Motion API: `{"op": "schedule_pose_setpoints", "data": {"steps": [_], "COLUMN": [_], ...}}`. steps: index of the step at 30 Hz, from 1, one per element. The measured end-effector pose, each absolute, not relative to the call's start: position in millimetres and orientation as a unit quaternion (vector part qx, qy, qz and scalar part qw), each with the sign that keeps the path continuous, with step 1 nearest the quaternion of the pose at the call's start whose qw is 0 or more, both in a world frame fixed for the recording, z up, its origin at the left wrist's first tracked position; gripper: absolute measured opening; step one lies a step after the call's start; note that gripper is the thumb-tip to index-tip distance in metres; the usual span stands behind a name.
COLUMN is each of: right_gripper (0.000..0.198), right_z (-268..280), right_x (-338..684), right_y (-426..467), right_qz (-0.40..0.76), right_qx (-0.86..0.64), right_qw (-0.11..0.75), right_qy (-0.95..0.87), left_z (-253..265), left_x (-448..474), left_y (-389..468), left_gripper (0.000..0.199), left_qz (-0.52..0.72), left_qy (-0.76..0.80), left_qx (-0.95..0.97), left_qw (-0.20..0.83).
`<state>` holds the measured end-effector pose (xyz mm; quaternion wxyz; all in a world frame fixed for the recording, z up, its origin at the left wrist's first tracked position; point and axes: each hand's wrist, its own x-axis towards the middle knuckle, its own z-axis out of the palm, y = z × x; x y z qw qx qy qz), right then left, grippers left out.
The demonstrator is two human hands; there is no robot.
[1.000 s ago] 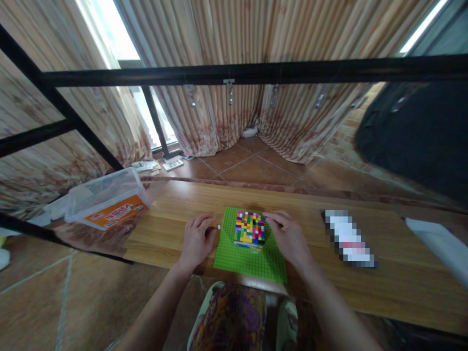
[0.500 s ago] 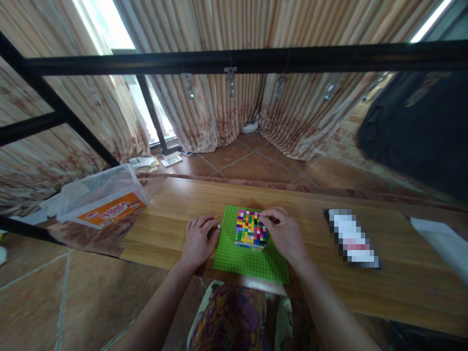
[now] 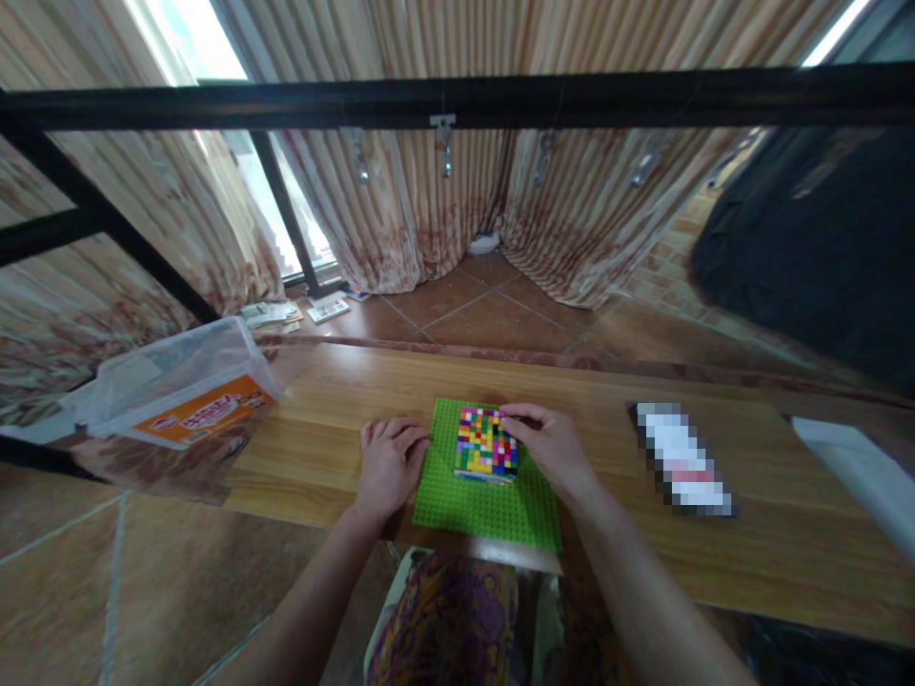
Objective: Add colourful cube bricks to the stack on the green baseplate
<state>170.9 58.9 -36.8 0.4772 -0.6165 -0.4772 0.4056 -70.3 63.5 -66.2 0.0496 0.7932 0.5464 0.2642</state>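
Note:
A green baseplate (image 3: 486,505) lies on the wooden table (image 3: 343,400) in front of me. On it stands a square block of many small coloured bricks (image 3: 484,443). My right hand (image 3: 550,451) rests against the block's right side, fingertips on its far top corner. My left hand (image 3: 390,462) lies on the table at the plate's left edge, fingers curled over something small that I cannot make out.
A clear plastic box with an orange label (image 3: 182,386) sits at the table's left end. A blurred flat object (image 3: 679,457) lies to the right, and a white sheet (image 3: 858,467) beyond it. A black metal frame (image 3: 457,100) crosses overhead.
My right hand has slid left onto the block's far right corner. My left hand has closed over the small white piece that lay beside the plate.

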Motion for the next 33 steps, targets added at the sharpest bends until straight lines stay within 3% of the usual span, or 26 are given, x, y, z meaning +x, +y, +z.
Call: {"op": "schedule_pose_setpoints", "data": {"steps": [21, 27, 33], "right_gripper": [0.037, 0.043, 0.027], "right_z": [-41, -39, -23], "right_x": [171, 181, 175], "right_y": [55, 56, 47], "right_qz": [0.384, 0.362, 0.329], "right_qx": [-0.596, -0.613, -0.564], "right_qw": [0.533, 0.557, 0.585], "right_qy": [-0.462, -0.428, -0.482], "left_z": [-66, -67, -37], "left_x": [-77, -75, -46], "left_y": [57, 47, 31], "left_gripper": [0.019, 0.020, 0.030], "left_qz": [0.353, 0.456, 0.526], "left_qy": [0.538, 0.547, 0.528], "left_qx": [0.763, 0.687, 0.569], "left_qw": [0.057, 0.144, 0.346]}}
